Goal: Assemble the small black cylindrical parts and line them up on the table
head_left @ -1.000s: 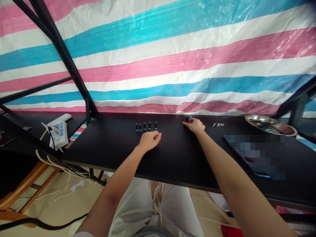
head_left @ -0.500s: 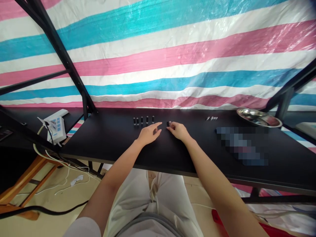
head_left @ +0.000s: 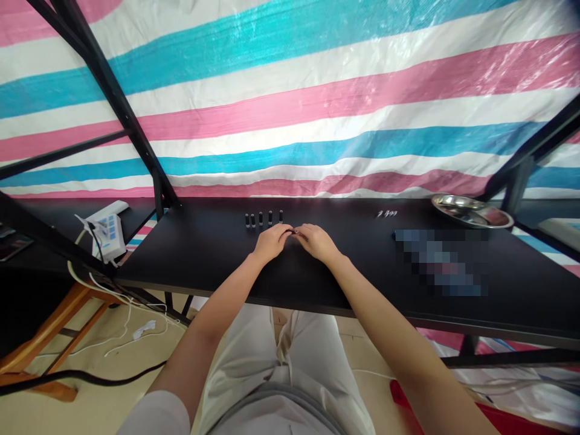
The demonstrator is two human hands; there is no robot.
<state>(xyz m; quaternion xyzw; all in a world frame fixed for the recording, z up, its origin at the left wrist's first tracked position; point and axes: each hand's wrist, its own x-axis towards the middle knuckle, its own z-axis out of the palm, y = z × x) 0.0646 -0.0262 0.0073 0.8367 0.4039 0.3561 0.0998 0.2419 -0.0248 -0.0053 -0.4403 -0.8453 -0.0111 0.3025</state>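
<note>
My left hand (head_left: 272, 241) and my right hand (head_left: 317, 241) meet fingertip to fingertip over the table. Pinched between them is a small black cylinder (head_left: 293, 231) with a pale end, mostly covered by the fingers. Just beyond my left hand, several small black cylinders (head_left: 260, 219) with silvery ends stand upright in a row, looking much like batteries. Both hands are closed.
The black table (head_left: 208, 241) runs along a striped plastic sheet (head_left: 290, 115). To the right are small silvery pieces (head_left: 386, 214), a round metal tray (head_left: 471, 225) and a blurred-out object (head_left: 439, 263). A white power strip (head_left: 109, 235) lies at the left.
My right hand has moved left, bringing the small black cylinder to my left hand. My left fingers, stretched out before, are now closed at it. The standing row is unchanged.
</note>
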